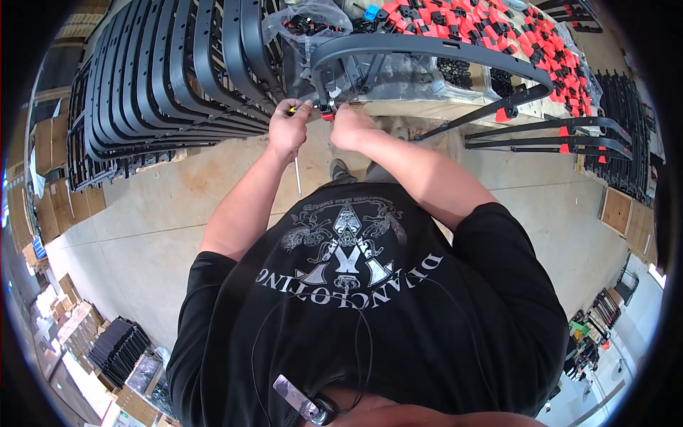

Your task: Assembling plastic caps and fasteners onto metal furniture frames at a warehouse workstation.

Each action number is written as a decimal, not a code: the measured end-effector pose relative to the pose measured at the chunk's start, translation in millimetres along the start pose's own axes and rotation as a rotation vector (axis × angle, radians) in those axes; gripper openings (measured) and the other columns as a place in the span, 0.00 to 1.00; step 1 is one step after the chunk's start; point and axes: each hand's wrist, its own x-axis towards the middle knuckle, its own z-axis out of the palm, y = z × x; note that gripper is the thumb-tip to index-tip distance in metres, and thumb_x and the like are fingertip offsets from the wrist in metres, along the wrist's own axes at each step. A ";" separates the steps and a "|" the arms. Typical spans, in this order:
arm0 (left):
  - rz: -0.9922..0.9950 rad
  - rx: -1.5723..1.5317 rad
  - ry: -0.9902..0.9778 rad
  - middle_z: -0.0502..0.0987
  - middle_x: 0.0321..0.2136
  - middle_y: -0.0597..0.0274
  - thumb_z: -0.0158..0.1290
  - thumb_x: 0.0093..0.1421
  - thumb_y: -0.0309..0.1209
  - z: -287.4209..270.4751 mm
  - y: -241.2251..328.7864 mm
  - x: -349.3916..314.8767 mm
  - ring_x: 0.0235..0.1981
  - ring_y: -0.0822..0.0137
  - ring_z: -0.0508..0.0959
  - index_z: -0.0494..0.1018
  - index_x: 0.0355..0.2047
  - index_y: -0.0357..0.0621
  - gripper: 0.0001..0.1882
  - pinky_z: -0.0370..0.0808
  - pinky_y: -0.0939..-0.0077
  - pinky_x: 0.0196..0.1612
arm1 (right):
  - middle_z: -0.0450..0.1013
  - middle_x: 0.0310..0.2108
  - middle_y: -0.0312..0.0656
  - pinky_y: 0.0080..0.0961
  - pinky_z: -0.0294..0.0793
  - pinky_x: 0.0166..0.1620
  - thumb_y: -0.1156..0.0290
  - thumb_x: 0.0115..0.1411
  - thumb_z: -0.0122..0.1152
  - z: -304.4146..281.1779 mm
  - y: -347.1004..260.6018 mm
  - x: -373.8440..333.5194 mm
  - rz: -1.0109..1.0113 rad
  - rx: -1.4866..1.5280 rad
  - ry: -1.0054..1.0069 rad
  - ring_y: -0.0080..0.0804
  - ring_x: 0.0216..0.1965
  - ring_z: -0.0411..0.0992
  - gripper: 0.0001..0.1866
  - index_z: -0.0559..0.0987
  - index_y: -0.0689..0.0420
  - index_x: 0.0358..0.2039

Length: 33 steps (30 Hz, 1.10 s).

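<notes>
A black curved tubular frame (441, 46) arches over the edge of the workbench, and one end comes down between my hands. At that end sits a small red and black plastic clip (327, 116). My left hand (287, 132) is closed round a screwdriver (298, 176), whose thin metal shaft points down toward the floor; a bit of yellow handle shows by the thumb. The left thumb is close to the frame end. My right hand (351, 128) is closed right beside the clip, its fingertips against the frame end; what they pinch is hidden.
Many red and black clips (491, 35) are heaped on the workbench (413, 108). A clear plastic bag (313, 20) holds small dark parts. Black frames (171, 71) stand in a dense row at left. More frames with red clips (555, 142) jut out at right. Cardboard boxes (60, 206) stand far left.
</notes>
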 end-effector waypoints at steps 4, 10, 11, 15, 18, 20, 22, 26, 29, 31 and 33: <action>-0.016 -0.022 0.011 0.67 0.16 0.74 0.61 0.66 0.36 -3.3 2.2 1.5 0.11 0.81 0.59 0.72 0.38 0.45 0.10 0.53 0.79 0.13 | 0.77 0.34 0.47 0.49 0.81 0.34 0.64 0.64 0.57 -50.2 -21.6 -5.7 0.417 1.151 -0.620 0.44 0.30 0.80 0.16 0.75 0.64 0.45; -0.005 -0.004 -0.002 0.67 0.17 0.74 0.62 0.65 0.36 -4.7 -0.3 -0.1 0.12 0.81 0.60 0.72 0.38 0.45 0.11 0.54 0.79 0.13 | 0.78 0.33 0.49 0.51 0.80 0.31 0.70 0.63 0.54 3.2 -3.4 8.1 0.010 -0.020 0.062 0.46 0.29 0.79 0.13 0.74 0.63 0.45; -0.009 -0.012 -0.003 0.67 0.17 0.74 0.62 0.65 0.37 -7.5 -2.2 3.5 0.12 0.81 0.60 0.73 0.38 0.45 0.11 0.54 0.79 0.13 | 0.79 0.37 0.53 0.50 0.80 0.34 0.69 0.61 0.57 -18.1 -11.5 9.3 0.186 0.475 -0.318 0.46 0.32 0.80 0.16 0.75 0.64 0.47; 0.024 -0.015 0.012 0.67 0.17 0.74 0.62 0.65 0.37 0.3 -0.4 2.8 0.12 0.81 0.60 0.73 0.38 0.45 0.11 0.53 0.79 0.13 | 0.78 0.37 0.53 0.49 0.79 0.35 0.65 0.61 0.59 -12.1 5.0 11.0 0.209 0.692 -0.507 0.45 0.34 0.80 0.20 0.74 0.63 0.49; 0.020 -0.011 0.011 0.67 0.17 0.74 0.61 0.65 0.37 -4.5 -5.2 4.4 0.12 0.80 0.61 0.73 0.38 0.45 0.11 0.54 0.78 0.13 | 0.76 0.31 0.44 0.47 0.76 0.32 0.65 0.63 0.56 17.6 4.3 5.1 -0.007 -0.009 0.062 0.37 0.31 0.77 0.16 0.73 0.58 0.49; 0.012 0.025 0.013 0.66 0.16 0.73 0.60 0.66 0.36 -9.9 -10.8 10.6 0.10 0.80 0.59 0.71 0.40 0.46 0.11 0.53 0.80 0.12 | 0.76 0.33 0.46 0.46 0.76 0.33 0.66 0.63 0.55 -26.0 -30.6 -6.6 0.300 0.649 -0.530 0.38 0.30 0.77 0.14 0.74 0.58 0.47; -0.028 -0.030 -0.008 0.66 0.15 0.73 0.59 0.66 0.35 -7.1 -0.5 4.2 0.10 0.80 0.58 0.71 0.40 0.46 0.10 0.52 0.80 0.12 | 0.76 0.29 0.47 0.46 0.77 0.31 0.68 0.63 0.55 -47.8 -24.5 -8.6 0.447 1.106 -0.616 0.41 0.29 0.77 0.10 0.74 0.58 0.41; -0.016 0.019 -0.004 0.65 0.15 0.74 0.59 0.66 0.36 -5.3 -2.3 7.3 0.10 0.80 0.59 0.71 0.40 0.47 0.10 0.53 0.79 0.12 | 0.78 0.37 0.52 0.41 0.80 0.40 0.70 0.57 0.59 -0.3 -10.9 -4.6 0.046 -0.063 -0.007 0.45 0.36 0.79 0.20 0.75 0.70 0.47; 0.043 0.108 0.043 0.77 0.28 0.66 0.63 0.63 0.38 -12.0 -14.8 16.0 0.29 0.76 0.70 0.76 0.38 0.41 0.13 0.70 0.77 0.32 | 0.79 0.39 0.53 0.44 0.78 0.44 0.69 0.58 0.59 -14.8 -17.2 8.1 0.292 0.632 -0.452 0.46 0.40 0.79 0.17 0.78 0.65 0.46; 0.058 0.102 0.076 0.78 0.28 0.65 0.63 0.63 0.38 -12.0 -18.5 11.7 0.30 0.75 0.71 0.76 0.38 0.41 0.14 0.71 0.76 0.33 | 0.79 0.38 0.57 0.46 0.82 0.38 0.68 0.60 0.56 -38.7 -22.2 -5.7 0.440 1.075 -0.586 0.50 0.42 0.81 0.16 0.76 0.66 0.44; 0.080 0.129 0.050 0.79 0.30 0.63 0.63 0.63 0.38 -3.0 -7.0 9.5 0.33 0.73 0.73 0.76 0.39 0.40 0.15 0.72 0.75 0.37 | 0.79 0.35 0.54 0.49 0.82 0.36 0.68 0.61 0.55 9.1 19.0 16.2 0.142 0.608 -0.376 0.49 0.38 0.81 0.15 0.76 0.65 0.44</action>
